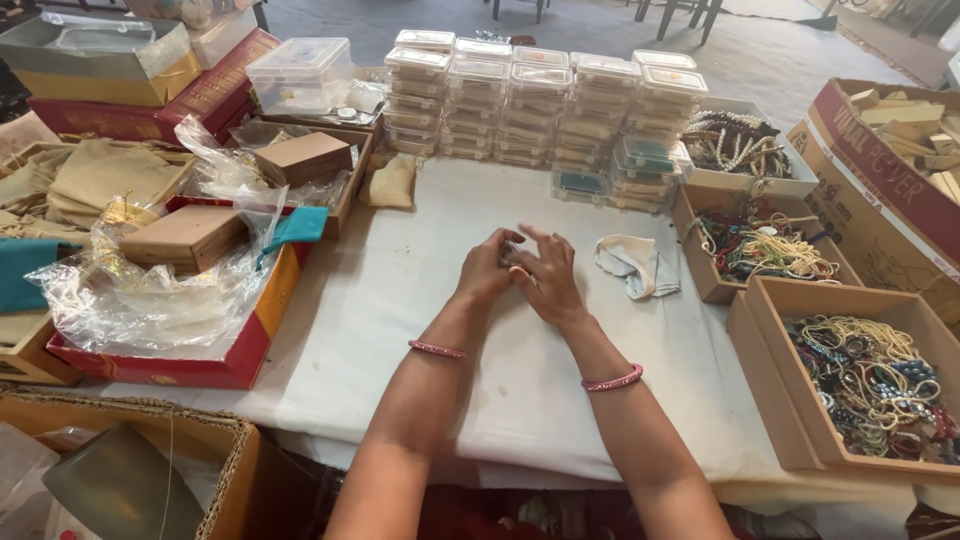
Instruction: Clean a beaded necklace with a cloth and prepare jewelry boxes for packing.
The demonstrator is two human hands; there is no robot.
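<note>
Pinched between the fingertips of both hands, a small greyish object [511,252], too tiny to identify, is held just above the white cloth-covered table [400,300]. The left hand [487,268] curls around it from one side while the right hand [549,280] closes over it with fingers fanned, the two touching at the tips. Both forearms reach forward from the bottom edge and converge at the table's middle, each wrist ringed by a pink bangle [612,381].

Behind the hands stand stacks of small clear plastic lidded boxes [545,100]; a crumpled pale cloth [636,264] lies just beside the right hand. Open cardboard trays of beaded jewellery [868,380] line the right edge, and a red tray with crinkled clear plastic wrap [160,300] sits at the left.

Held only by the fingertips, the small piece could likely slip and drop to the table, or roll toward the cloth, should either hand ease its pinch.
</note>
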